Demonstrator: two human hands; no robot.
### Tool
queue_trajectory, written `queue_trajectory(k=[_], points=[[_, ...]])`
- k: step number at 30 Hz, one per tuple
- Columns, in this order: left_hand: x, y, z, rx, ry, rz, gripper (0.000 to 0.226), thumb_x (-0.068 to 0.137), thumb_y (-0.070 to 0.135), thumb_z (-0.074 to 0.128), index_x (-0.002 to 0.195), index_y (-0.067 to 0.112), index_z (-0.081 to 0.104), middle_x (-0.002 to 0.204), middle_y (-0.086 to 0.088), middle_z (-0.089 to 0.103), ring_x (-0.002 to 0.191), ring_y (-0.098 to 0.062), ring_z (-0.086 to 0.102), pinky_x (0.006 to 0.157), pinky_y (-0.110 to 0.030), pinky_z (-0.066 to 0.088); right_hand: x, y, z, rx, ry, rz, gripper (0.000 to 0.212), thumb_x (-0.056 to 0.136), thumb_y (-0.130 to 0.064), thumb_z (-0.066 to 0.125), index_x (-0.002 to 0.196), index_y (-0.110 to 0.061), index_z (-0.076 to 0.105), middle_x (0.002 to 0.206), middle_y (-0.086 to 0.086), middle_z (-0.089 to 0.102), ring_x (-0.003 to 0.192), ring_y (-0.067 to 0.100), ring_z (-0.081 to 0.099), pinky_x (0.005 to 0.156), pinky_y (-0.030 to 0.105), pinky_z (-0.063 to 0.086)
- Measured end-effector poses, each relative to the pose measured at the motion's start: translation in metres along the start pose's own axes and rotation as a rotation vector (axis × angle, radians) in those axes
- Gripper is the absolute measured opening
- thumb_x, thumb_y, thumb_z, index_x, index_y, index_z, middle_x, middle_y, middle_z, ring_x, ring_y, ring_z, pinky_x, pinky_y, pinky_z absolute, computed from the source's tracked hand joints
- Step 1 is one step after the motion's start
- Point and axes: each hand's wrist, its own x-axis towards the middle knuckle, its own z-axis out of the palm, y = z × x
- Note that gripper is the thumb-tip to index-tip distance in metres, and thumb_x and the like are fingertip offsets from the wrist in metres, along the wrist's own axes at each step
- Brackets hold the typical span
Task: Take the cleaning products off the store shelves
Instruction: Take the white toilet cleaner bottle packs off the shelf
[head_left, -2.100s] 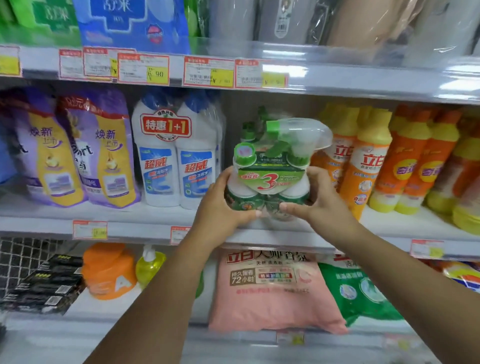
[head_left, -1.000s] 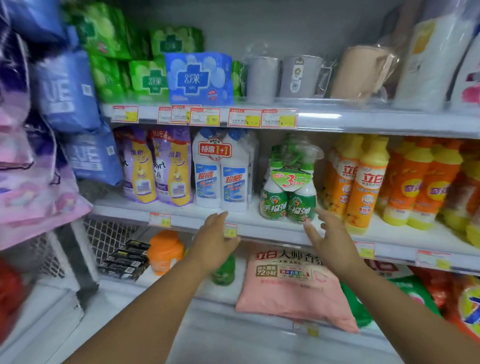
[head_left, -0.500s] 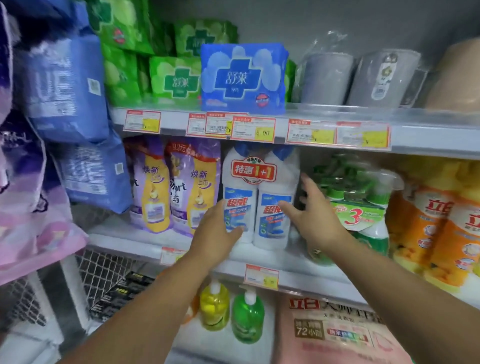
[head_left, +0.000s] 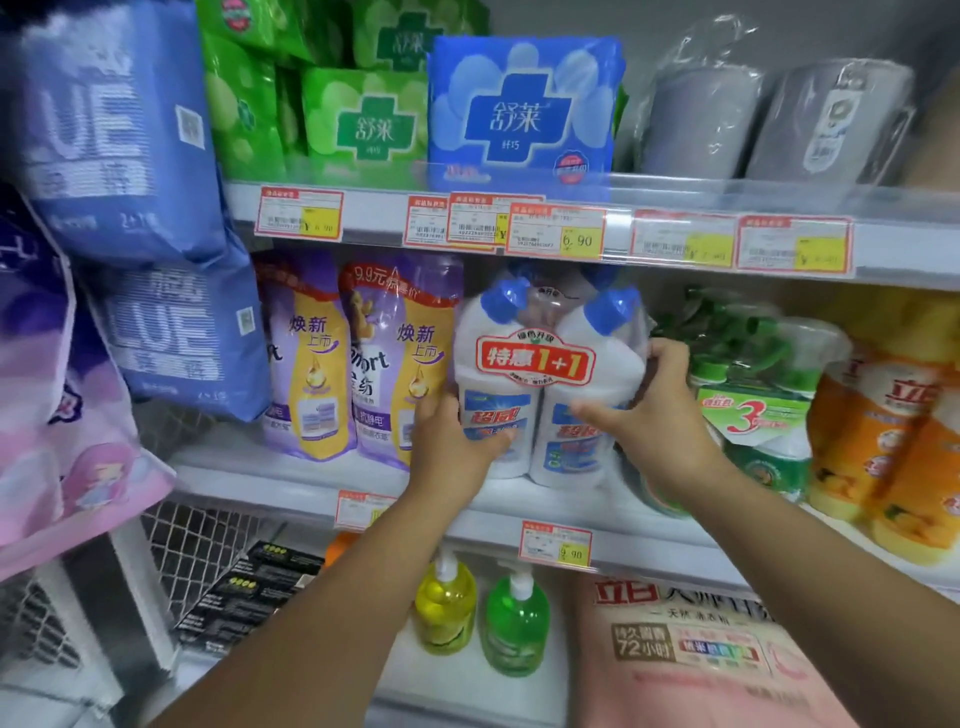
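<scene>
The twin-pack of white bottles, on the middle shelf between purple pouches and a green spray pack, is clasped by the left grip and right grip, and is best drawn straight out, kept level.
</scene>
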Motion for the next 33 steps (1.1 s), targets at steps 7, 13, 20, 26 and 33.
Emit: queue_trajectory(k=[7,13,20,26,33], points=[[-0.041,0.012,-0.033,-0.161,-0.067,0.054,0.063,0.058,0.048,0.084,0.114,0.033,0.060,0.117,0.000,0.056,0.105,-0.012,0.062,0.091,-0.027,0.050,-0.047,-0.019,-0.035,0.002,-0.110,-0.160,0.069,0.071,-0.009,0.086,0.129,-0.030,0.054,0.112,-0.014,0.067,0.101,0.009,0.066,0.086,0.024,0.054],[-0.100,0.032,-0.078,-0.299,-0.544,-0.169,0.071,0.068,0.016,0.089,0.126,0.032,0.051,0.123,0.009,0.066,0.108,0.000,0.064,0.083,-0.013,0.051,-0.091,-0.060,-0.092,0.142,-0.219,-0.125,0.061,0.073,-0.003,0.081,0.126,-0.022,0.058,0.109,-0.008,0.072,0.101,0.012,0.070,0.084,0.029,0.059],[-0.226,0.042,-0.066,-0.600,-0.473,-0.438,0.058,0.067,0.008,0.088,0.119,0.014,0.062,0.108,-0.003,0.075,0.098,-0.025,0.072,0.074,-0.039,0.060,-0.157,-0.054,-0.125,0.122,-0.283,0.085,0.061,0.078,-0.011,0.081,0.129,-0.033,0.055,0.096,-0.007,0.071,0.091,0.016,0.072,0.065,0.023,0.056],[-0.284,0.025,-0.052,-0.484,-0.429,-0.404,0.070,0.045,0.028,0.089,0.112,0.023,0.068,0.102,0.003,0.075,0.087,-0.009,0.069,0.070,-0.020,0.054,-0.196,-0.031,-0.156,0.317,-0.339,0.420,0.060,0.070,-0.041,0.083,0.125,-0.043,0.060,0.110,0.007,0.072,0.100,0.026,0.072,0.092,0.043,0.054],[-0.291,0.008,-0.062,-0.416,-0.667,-0.355,0.079,0.057,0.020,0.093,0.128,0.030,0.062,0.119,0.013,0.070,0.107,-0.003,0.066,0.082,-0.016,0.051,-0.228,-0.019,-0.173,0.457,-0.242,0.548,0.035,0.097,-0.030,0.056,0.124,-0.007,0.059,0.105,0.015,0.072,0.085,0.025,0.071,0.084,0.041,0.060]])
